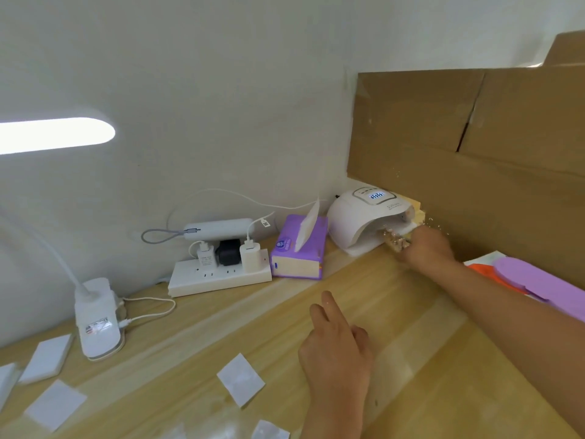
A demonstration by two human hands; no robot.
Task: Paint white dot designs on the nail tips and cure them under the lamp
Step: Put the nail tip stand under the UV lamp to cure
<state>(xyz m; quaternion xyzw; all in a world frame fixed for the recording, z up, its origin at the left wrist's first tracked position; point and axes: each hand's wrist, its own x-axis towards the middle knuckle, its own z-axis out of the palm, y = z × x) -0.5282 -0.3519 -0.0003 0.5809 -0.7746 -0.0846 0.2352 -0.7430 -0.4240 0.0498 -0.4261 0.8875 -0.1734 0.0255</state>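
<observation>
A white curing lamp [361, 217] with a lit display stands at the back right of the wooden table [221, 327]. My right hand [427, 248] is at the lamp's opening and grips a strip of nail tips [395, 240], which is blurred and partly inside the mouth. My left hand [335, 343] hovers over the middle of the table with the index and middle fingers stretched out, the others loosely curled, holding nothing.
A purple tissue box [299, 248] stands left of the lamp, then a power strip [218, 275] with chargers and a desk lamp base [96, 318]. Several white pads [240, 380] lie on the table. Cardboard [474, 153] lines the right wall; purple and orange items [538, 280] lie beside it.
</observation>
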